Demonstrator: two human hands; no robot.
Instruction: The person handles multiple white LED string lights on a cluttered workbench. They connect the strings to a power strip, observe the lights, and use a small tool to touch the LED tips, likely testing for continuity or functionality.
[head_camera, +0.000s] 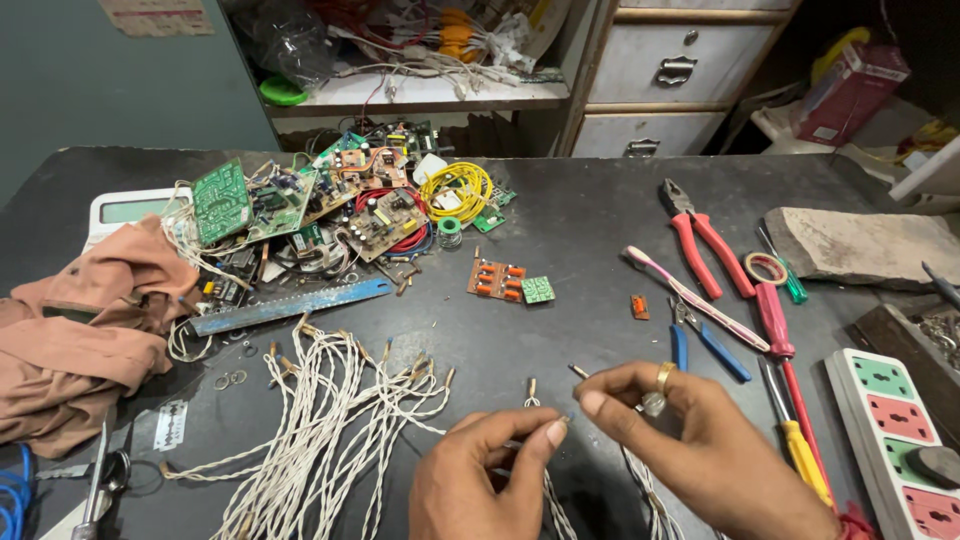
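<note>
My left hand (485, 475) and my right hand (690, 450) meet low in the middle of the dark worktable (570, 220). Both pinch the end of a thin white twisted wire (550, 500) between thumb and forefinger; the wire trails down toward me. A ring sits on a finger of my right hand. A bundle of similar white twisted wires (320, 420) with bare metal tips lies just left of my left hand.
Circuit boards (300, 200) and a yellow wire coil (458, 188) are heaped at the back left, with a blue ruler (290, 305) and a brown cloth (80, 320). Red pliers (705, 240), screwdrivers (775, 320) and a power strip (895, 440) lie right.
</note>
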